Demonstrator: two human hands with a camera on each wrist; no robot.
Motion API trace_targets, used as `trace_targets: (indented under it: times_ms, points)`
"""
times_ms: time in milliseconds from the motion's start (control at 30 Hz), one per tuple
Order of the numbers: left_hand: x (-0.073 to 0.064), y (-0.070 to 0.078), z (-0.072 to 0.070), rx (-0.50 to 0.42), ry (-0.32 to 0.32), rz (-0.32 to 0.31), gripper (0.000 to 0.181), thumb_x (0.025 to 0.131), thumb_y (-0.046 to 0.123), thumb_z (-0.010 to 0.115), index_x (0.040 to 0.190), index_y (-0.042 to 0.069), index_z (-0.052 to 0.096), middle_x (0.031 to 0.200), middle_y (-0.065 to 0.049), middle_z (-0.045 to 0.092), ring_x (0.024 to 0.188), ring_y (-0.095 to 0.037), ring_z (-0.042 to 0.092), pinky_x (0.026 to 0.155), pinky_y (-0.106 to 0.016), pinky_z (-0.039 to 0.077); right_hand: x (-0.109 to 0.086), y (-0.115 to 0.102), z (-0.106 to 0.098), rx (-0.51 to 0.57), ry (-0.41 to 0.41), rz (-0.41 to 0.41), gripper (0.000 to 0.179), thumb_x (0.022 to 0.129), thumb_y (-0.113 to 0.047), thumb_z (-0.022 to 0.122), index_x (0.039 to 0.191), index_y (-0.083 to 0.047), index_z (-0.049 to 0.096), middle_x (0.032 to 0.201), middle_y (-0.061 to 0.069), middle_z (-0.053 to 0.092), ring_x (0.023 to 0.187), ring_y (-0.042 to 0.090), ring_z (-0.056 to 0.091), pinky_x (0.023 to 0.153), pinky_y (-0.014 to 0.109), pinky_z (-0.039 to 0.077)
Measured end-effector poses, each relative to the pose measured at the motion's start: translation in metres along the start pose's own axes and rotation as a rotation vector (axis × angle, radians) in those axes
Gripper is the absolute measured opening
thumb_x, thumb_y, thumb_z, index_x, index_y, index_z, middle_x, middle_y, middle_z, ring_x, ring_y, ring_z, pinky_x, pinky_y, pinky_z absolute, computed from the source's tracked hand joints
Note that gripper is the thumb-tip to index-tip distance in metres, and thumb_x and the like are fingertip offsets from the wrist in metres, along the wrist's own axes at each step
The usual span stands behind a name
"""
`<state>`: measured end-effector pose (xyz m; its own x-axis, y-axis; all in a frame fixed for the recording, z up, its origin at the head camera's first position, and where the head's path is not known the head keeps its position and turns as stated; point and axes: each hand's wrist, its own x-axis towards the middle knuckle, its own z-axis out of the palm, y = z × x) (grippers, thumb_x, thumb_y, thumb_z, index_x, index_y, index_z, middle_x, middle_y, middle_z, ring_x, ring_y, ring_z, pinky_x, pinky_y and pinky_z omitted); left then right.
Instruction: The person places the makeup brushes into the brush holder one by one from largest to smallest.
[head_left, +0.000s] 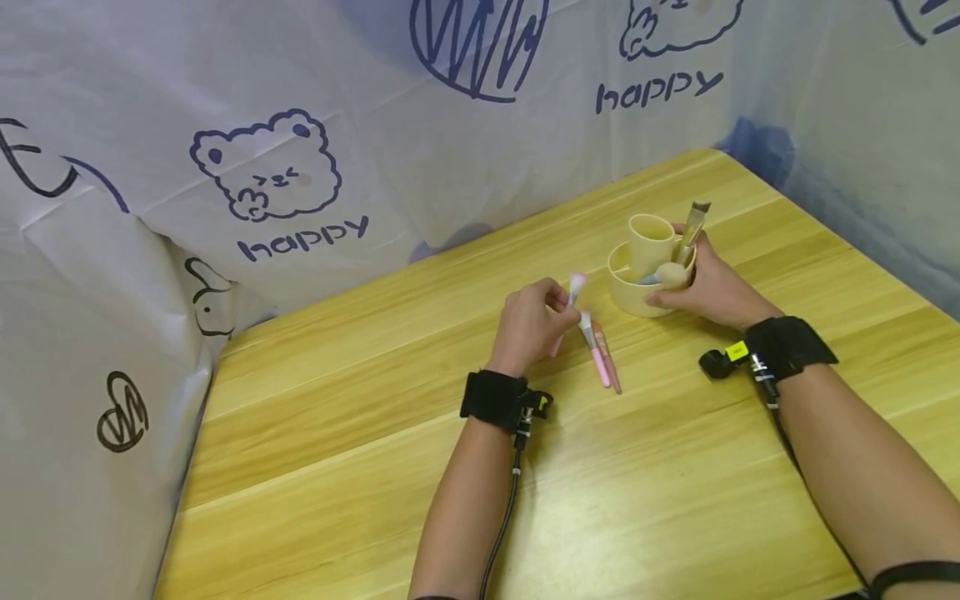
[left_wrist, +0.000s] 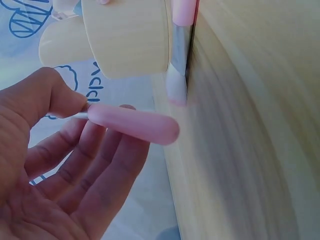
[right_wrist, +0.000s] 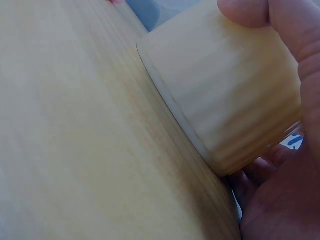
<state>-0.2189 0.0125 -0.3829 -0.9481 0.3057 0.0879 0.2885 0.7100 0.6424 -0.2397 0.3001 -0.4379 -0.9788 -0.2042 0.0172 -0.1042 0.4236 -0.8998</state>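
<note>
My left hand pinches a makeup brush between thumb and fingers. Its pink handle sticks out on one side, and its pale bristles point up beyond the fingertips in the head view. A round cream brush holder stands to the right, with a taller cup inside. My right hand grips that holder by its right side, thumb in front; its wall fills much of the right wrist view. In the holder rest a fluffy-headed brush and upright flat-tipped brushes.
On the table, just right of my left hand, lie a pink-handled brush and a thin brownish-pink stick side by side. A white printed cloth hangs behind the table's back edge and down its left side.
</note>
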Motion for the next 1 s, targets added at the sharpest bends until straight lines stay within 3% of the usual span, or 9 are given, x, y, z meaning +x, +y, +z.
trace_targets:
  times_ms: [167,367,500,733,1000]
  points:
    - [0.0013,0.0015,0.0005,0.026,0.012,-0.001,0.022,0.092,0.017,0.072,0.113,0.011,0.068,0.098,-0.004,0.077,0.065,-0.008,0.059,0.058,-0.018,0.040,0.0003,0.0004,0.0004,-0.009,-0.001,0.009,0.113,0.088,-0.019,0.082,0.165,-0.024,-0.001,0.160,0.021,0.035,0.139,0.036,0.046,0.114,0.053,0.036]
    - [0.0016,0.0019,0.0010,0.028,0.016,0.005,0.022,0.092,0.016,0.071,0.113,0.010,0.069,0.097,-0.004,0.077,0.071,-0.010,0.066,0.060,-0.017,0.044,-0.0008,-0.0009,0.0006,-0.019,-0.002,0.018,0.112,0.090,-0.023,0.081,0.165,-0.025,-0.001,0.160,0.020,0.035,0.138,0.035,0.047,0.110,0.048,0.037]
    - [0.0014,0.0021,0.0013,0.023,0.016,0.008,0.022,0.092,0.015,0.071,0.113,0.010,0.069,0.098,-0.005,0.077,0.071,-0.011,0.068,0.060,-0.018,0.045,-0.0009,-0.0014,0.0010,0.005,0.001,0.007,0.112,0.089,-0.023,0.082,0.165,-0.027,-0.001,0.161,0.020,0.034,0.139,0.034,0.045,0.113,0.051,0.036]
    - [0.0008,0.0028,0.0013,0.025,0.021,0.011,0.022,0.092,0.014,0.071,0.114,0.009,0.069,0.100,-0.006,0.077,0.086,-0.017,0.077,0.068,-0.021,0.054,0.0001,-0.0012,0.0029,0.049,0.015,-0.019,0.114,0.085,-0.021,0.086,0.163,-0.030,0.002,0.161,0.016,0.036,0.141,0.031,0.043,0.118,0.055,0.032]
    - [0.0013,0.0022,0.0018,0.030,0.023,0.019,0.021,0.093,0.015,0.071,0.113,0.009,0.069,0.099,-0.005,0.077,0.081,-0.015,0.076,0.066,-0.019,0.052,0.0003,-0.0022,0.0024,0.016,0.018,0.000,0.117,0.086,-0.025,0.085,0.164,-0.024,-0.002,0.163,0.022,0.033,0.143,0.038,0.041,0.120,0.060,0.030]
